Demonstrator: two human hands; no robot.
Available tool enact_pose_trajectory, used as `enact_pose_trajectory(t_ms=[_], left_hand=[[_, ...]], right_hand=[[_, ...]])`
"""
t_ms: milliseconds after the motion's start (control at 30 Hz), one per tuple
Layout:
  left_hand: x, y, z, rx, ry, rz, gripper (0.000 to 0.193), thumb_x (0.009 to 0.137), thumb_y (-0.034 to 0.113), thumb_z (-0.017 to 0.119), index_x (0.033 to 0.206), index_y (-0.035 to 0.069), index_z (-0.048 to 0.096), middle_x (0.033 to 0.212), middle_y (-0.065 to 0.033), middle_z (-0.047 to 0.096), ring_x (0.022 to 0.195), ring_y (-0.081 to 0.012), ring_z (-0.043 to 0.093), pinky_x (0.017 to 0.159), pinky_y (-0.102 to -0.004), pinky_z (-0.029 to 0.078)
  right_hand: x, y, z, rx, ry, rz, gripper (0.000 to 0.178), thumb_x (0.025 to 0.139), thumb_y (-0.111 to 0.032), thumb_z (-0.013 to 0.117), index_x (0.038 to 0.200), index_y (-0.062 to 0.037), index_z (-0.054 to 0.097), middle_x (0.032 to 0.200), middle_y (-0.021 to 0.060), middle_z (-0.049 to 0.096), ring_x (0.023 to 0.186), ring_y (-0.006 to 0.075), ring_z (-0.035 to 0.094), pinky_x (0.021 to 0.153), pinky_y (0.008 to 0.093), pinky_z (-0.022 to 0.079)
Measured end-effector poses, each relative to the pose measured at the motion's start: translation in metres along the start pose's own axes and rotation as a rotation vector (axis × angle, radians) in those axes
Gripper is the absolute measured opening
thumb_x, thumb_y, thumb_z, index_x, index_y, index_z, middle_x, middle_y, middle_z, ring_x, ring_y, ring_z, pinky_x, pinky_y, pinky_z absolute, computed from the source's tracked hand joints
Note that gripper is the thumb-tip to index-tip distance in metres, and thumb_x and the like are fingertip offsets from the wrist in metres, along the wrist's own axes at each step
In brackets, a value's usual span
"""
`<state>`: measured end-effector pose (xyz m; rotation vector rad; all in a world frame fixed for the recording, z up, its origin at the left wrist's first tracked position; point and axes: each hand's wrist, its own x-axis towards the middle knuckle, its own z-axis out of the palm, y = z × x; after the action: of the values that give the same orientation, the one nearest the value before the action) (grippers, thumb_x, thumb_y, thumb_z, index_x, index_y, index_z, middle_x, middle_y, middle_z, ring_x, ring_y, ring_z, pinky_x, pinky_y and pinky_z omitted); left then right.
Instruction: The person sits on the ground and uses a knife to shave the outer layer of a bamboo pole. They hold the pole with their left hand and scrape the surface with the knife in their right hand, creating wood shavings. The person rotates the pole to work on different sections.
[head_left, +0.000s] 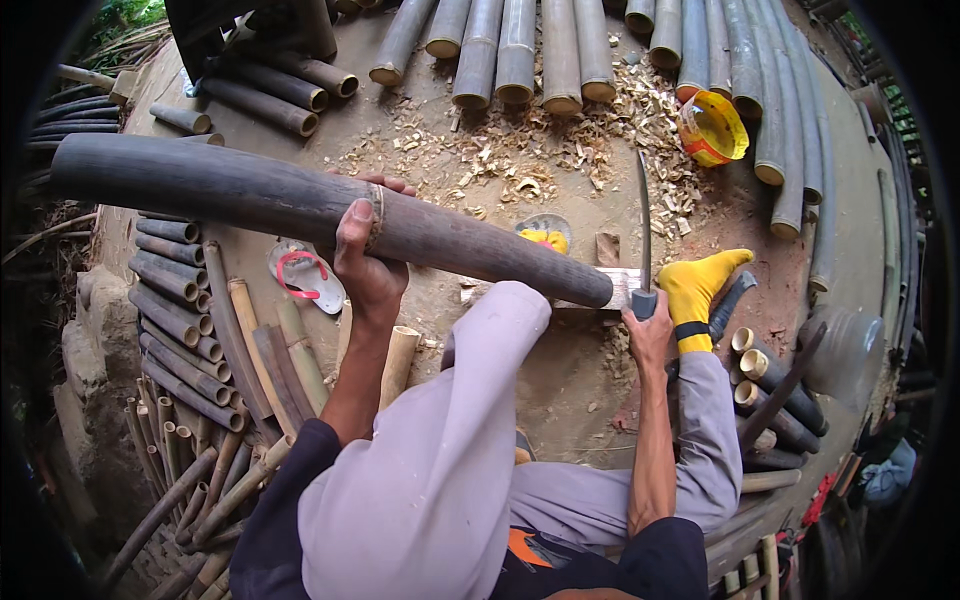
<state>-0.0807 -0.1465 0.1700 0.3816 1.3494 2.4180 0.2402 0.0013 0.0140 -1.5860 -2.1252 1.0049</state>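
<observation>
My left hand (372,250) is wrapped round a thick dark bamboo tube (470,240) near its node, thumb along the near side. The tube slants from the upper left down to the right, passing just beyond my raised knee. Its right end lies by a pale wooden block (625,285); whether they touch, I cannot tell. At that end my right hand (650,325) grips the dark handle of a machete (644,225), its long narrow blade pointing away from me. Close to the right hand is my foot in a yellow sock (700,285).
Pale wood shavings (520,165) cover the ground ahead. Long bamboo poles (515,50) lie beyond them, beside a yellow bucket (713,130). Stacked tubes (180,330) flank me on the left, shorter tubes (780,390) on the right. A flip-flop (305,275) lies below the held tube.
</observation>
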Motion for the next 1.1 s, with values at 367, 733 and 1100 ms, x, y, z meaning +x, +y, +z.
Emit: enact_pose_trajectory(t_ms=[367,733,1100], left_hand=[[0.003,-0.006,0.015,0.016,-0.049,0.012,0.051,0.077,0.028,0.056,0.121,0.005,0.04,0.099,-0.0153,0.055,0.093,-0.0294,0.056,0.088,-0.0489,0.046],[0.009,0.001,0.033,0.117,-0.1,-0.005,0.054,0.073,0.036,0.059,0.116,0.007,0.044,0.1,-0.0153,0.055,0.094,-0.0282,0.054,0.092,-0.0473,0.043],[0.02,-0.001,0.035,0.082,-0.2,-0.028,0.055,0.07,0.035,0.06,0.113,0.004,0.045,0.101,-0.014,0.052,0.094,-0.0275,0.052,0.092,-0.0451,0.042]], right_hand=[[-0.067,0.002,0.034,0.078,-0.133,0.167,0.044,0.077,-0.013,0.069,0.113,-0.0028,0.044,0.087,0.0259,0.062,0.083,0.0436,0.063,0.068,0.0479,0.048],[-0.065,-0.079,-0.023,0.285,0.171,-0.134,0.041,0.079,-0.013,0.071,0.109,0.0002,0.046,0.083,0.0199,0.065,0.076,0.0306,0.068,0.062,0.0371,0.054],[-0.062,-0.044,0.001,0.339,-0.124,0.202,0.038,0.079,-0.015,0.072,0.106,0.0,0.05,0.083,0.0166,0.066,0.073,0.0278,0.068,0.062,0.0362,0.053]])
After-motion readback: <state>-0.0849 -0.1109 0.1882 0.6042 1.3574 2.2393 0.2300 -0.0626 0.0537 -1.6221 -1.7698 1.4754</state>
